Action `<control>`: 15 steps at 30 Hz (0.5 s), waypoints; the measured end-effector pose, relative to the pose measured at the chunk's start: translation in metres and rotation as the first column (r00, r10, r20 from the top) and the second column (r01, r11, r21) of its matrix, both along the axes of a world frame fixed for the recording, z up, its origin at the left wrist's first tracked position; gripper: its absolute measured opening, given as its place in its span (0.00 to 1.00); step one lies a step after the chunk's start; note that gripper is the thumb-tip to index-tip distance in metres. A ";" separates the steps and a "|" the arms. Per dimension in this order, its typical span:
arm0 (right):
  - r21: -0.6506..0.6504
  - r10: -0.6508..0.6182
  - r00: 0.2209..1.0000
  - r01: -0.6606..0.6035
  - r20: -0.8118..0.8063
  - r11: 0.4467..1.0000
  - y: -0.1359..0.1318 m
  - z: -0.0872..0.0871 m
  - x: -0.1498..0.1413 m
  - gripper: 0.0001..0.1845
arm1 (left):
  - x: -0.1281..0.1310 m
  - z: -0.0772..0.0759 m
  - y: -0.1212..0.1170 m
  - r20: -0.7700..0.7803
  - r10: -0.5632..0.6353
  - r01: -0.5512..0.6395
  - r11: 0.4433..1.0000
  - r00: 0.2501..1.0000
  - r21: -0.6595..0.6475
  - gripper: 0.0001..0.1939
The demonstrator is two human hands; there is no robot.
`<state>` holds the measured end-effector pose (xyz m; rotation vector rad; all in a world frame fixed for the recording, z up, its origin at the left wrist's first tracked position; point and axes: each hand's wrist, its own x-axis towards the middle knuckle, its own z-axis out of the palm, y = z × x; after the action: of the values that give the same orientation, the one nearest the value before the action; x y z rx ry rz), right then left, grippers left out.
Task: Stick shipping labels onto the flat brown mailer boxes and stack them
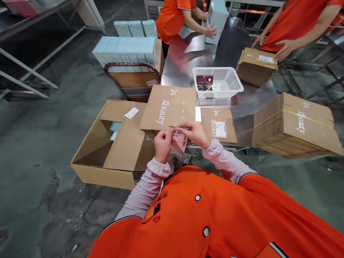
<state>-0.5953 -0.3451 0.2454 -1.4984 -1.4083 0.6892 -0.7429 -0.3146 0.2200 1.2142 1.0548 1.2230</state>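
Close in front of my chest, both hands pinch a printed shipping label point(180, 140). My left hand point(163, 145) grips its upper left corner, and my right hand point(197, 133) has its fingers on the top edge. The label hangs down between them, pinkish with black print and barcodes. Just beyond my hands lies a stack of flat brown cartons point(171, 104) marked "beauty". To the right of my right hand, a flat brown carton point(220, 128) with a white label lies at the metal table's near edge.
A large open carton point(91, 172) stands at left. On the metal table point(183, 60) sit a white basket point(238, 86) and a strapped carton bundle point(291, 127). A cart point(132, 68) carries pale blue boxes point(125, 47). Two co-workers in orange handle boxes across the table.
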 end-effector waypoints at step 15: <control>-0.076 -0.046 0.721 0.136 0.692 0.988 0.179 -0.015 0.037 0.43 | -0.080 -0.057 -0.038 0.258 -0.325 0.413 0.662 0.910 -0.626 0.30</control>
<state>-0.5580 -0.1656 0.2305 -2.0325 -1.8412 0.1282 -0.8226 -0.3528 0.1631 0.7103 0.9650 0.4975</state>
